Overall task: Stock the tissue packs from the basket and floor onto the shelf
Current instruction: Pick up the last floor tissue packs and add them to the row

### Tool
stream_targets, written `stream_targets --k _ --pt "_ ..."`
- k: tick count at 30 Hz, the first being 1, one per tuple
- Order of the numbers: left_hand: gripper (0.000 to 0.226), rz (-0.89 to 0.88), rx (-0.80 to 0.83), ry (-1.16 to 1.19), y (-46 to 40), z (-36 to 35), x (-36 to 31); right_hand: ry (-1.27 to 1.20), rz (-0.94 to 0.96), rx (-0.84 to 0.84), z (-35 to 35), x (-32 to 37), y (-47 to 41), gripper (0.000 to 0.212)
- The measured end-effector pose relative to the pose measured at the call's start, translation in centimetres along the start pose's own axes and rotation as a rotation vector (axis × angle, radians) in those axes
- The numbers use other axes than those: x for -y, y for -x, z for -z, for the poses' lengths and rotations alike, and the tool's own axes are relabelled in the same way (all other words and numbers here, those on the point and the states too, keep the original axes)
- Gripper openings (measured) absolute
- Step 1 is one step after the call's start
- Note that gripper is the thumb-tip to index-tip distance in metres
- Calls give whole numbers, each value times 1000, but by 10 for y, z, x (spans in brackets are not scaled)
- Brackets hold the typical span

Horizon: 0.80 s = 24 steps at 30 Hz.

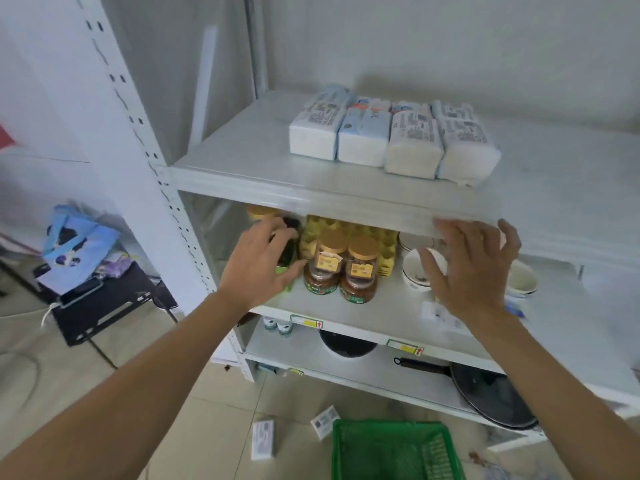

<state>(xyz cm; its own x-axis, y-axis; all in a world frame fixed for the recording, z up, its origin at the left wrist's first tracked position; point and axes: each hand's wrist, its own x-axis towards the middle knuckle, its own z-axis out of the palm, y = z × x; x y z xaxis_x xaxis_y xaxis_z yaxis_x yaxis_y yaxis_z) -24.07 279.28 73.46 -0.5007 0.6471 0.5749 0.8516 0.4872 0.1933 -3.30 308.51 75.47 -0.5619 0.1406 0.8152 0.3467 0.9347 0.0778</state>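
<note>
Standing in two tight rows on the top shelf [242, 157], the tissue packs [391, 140] sit end-on toward the front, pressed side to side, probably so that more will fit on the bare board to their left and right. Eight or so can be made out, four near the lip and four behind; the far row is partly hidden.

Two more small packs on the floor [263, 439] lie on the tiles near the left of the green basket [349, 455], one flat and one tilted against the basket's corner. The basket stands on the floor at the near edge of the view, and through its mesh nothing certain shows inside; whether it holds any packs cannot be told.

Both hands are empty and held out in front of the middle shelf. The left hand [259, 265] has its fingers spread and loosely extended, in front of a dark bottle and the amber jars [343, 268]; contact with them cannot be judged. The right hand [474, 268] is likewise spread wide, fingers straight, its tips up at the front lip of the top shelf and white bowls [420, 268] behind it. Neither grips anything.

With stock on the floor, the job looks partly done; a reach down to the floor packs seems the likely next need.
</note>
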Motion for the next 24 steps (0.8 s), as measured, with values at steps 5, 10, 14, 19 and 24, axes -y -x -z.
stream_targets --k 5,10,14,19,24 --pt "57 151 374 -26 94 -4 62 -39 61 397 -29 85 78 42" --pt "65 311 720 14 174 -26 94 25 25 1049 -48 164 153 69" --pt "70 428 874 27 221 -47 105 75 41 1336 -66 200 206 80" --pt "71 604 1077 90 284 -103 107 20 90 1496 -100 230 276 80" --pt "65 657 1137 159 333 -193 112 -54 28 1568 -168 246 351 84"
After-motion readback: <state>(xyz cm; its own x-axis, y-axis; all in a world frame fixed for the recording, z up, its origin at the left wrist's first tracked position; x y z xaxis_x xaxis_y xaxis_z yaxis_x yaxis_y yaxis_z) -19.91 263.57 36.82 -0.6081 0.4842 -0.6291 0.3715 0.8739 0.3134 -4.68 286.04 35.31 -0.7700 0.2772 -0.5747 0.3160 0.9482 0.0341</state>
